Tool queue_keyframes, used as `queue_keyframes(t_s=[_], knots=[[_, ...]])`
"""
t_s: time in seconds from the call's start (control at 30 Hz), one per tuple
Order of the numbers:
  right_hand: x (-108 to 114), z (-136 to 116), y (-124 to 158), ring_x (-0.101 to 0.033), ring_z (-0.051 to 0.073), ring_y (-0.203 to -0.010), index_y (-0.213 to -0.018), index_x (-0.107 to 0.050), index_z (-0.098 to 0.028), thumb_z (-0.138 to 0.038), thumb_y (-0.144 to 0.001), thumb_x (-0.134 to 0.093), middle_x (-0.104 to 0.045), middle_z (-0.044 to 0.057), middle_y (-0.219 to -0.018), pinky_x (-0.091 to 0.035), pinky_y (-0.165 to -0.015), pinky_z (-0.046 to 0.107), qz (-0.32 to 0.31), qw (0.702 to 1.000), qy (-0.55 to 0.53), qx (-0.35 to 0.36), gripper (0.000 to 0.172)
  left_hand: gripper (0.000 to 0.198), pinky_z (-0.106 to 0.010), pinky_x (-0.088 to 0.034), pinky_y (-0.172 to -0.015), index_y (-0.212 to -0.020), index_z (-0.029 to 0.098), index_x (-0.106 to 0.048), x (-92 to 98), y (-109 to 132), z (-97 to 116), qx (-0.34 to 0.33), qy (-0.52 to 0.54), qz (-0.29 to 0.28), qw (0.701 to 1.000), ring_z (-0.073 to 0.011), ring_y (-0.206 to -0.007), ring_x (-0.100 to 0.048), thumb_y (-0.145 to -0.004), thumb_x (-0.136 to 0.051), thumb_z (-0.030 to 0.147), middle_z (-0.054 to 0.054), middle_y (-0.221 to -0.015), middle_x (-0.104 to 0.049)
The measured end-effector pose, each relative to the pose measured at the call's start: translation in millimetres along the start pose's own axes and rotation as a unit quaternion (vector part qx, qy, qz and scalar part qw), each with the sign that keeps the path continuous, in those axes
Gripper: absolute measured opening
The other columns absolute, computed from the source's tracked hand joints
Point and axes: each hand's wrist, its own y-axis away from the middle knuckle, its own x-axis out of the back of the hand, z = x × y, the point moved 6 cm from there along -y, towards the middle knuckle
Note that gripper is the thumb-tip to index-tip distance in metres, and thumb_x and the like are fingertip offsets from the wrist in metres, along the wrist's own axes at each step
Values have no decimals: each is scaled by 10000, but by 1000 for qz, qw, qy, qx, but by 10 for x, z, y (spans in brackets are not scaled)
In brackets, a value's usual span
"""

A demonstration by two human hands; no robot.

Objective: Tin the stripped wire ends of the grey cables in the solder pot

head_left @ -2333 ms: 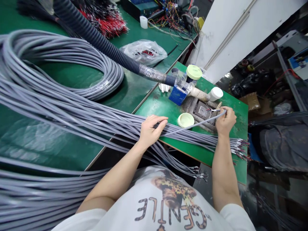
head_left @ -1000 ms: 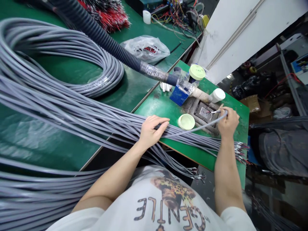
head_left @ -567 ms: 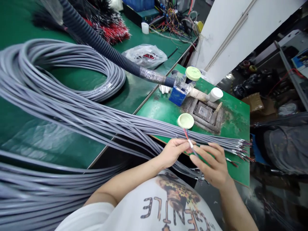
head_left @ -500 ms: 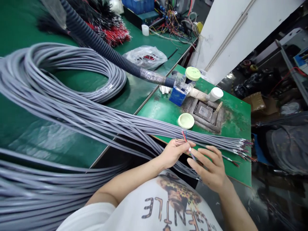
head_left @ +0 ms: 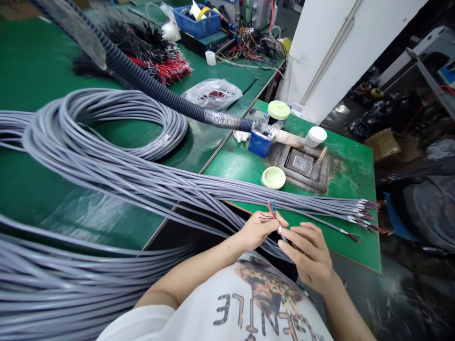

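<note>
My left hand point(head_left: 258, 229) pinches the stripped end of a grey cable, whose thin coloured wires point(head_left: 271, 208) stick up above the fingers. My right hand point(head_left: 308, 253) is close beside it, fingers loosely spread, its fingertips touching the same cable end. Both hands hover just in front of the near edge of the small green table point(head_left: 351, 166). A long bundle of grey cables point(head_left: 199, 187) runs across that table, its stripped ends point(head_left: 366, 215) fanning out at the right.
A square metal pot point(head_left: 300, 162) is sunk in the small table, with a blue block point(head_left: 258, 142), a pale green lid point(head_left: 273, 177) and white jars around it. A dark corrugated hose point(head_left: 152, 87) reaches it. Coiled grey cable point(head_left: 117, 123) lies on the large green bench.
My right hand left the metal pot and came back toward my body. My left hand lifted off the bundle. Both now meet at one cable end, and the view tilted up slightly.
</note>
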Motion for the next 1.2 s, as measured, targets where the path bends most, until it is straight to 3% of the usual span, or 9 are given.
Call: queue_keyframes(t_s=[0.1,0.2,0.3,0.43,0.57,0.7,0.8,0.93,1.2], knots=[[36,55,28,-590,239,-1013,-1202,-600,-187,-45,-818,-509,-694,96,-1089,-446,-904,461,36,997,-37,-63,419,276,-267,-412,-704,-799,158,-765,-15,-3,42,-29,-65,5,997,-134,-704,-552,-714,-756,420,-37,-720,-631],[15,158,80,-595,206,-822,-1031,-631,-196,-154,-807,-632,-678,57,-857,-463,-769,380,67,981,-49,-173,228,217,-271,-414,-716,-792,172,-769,-71,-7,133,-57,-163,27,985,-139,-715,-554,-745,-734,381,-40,-742,-644],[-117,271,168,-557,162,-677,-856,-625,-205,-240,-831,-645,-616,10,-701,-425,-649,308,44,957,-64,-280,48,196,-264,-398,-683,-706,170,-761,-177,-14,241,-97,-261,36,960,-130,-678,-511,-743,-735,360,-29,-657,-608],[-305,416,335,-552,117,-597,-761,-617,-208,-239,-911,-528,-610,-24,-636,-414,-611,258,28,905,-205,-372,177,243,-263,-380,-657,-636,161,-732,-295,-35,295,-130,-342,35,930,-121,-640,-467,-746,-727,377,-8,-588,-530],[-369,522,472,-514,106,-560,-636,-584,-194,-268,-907,-530,-587,-27,-591,-392,-590,252,53,864,-298,-403,287,279,-258,-393,-654,-647,146,-715,-322,-74,217,-82,-340,15,937,-123,-666,-506,-766,-702,398,-20,-660,-561],[-396,580,557,-499,109,-539,-762,-646,-199,-278,-895,-542,-581,-32,-567,-385,-571,257,82,841,-337,-414,186,265,-242,-396,-640,-824,137,-717,-267,-88,157,-36,-263,4,964,-98,-631,-510,-692,-772,361,-4,-684,-582],[-423,597,594,-503,110,-521,-844,-667,-204,-275,-888,-553,-584,-36,-559,-387,-556,258,95,829,-349,-427,142,285,-217,-395,-611,-883,140,-691,-177,-80,179,-27,-168,42,985,-72,-590,-500,-687,-779,327,16,-659,-586],[-451,593,591,-509,110,-524,-841,-674,-210,-271,-885,-559,-588,-36,-558,-399,-569,262,91,826,-351,-432,138,212,-182,-376,-555,-775,141,-675,-127,-58,327,-71,-130,98,984,-47,-556,-472,-684,-782,299,31,-635,-578],[-437,552,533,-517,105,-533,-835,-676,-212,-264,-887,-556,-591,-39,-563,-399,-571,253,66,838,-338,-423,140,227,-200,-439,-568,-758,134,-685,-265,-100,348,-39,-112,60,991,-60,-540,-531,-663,-792,310,8,-657,-657]])
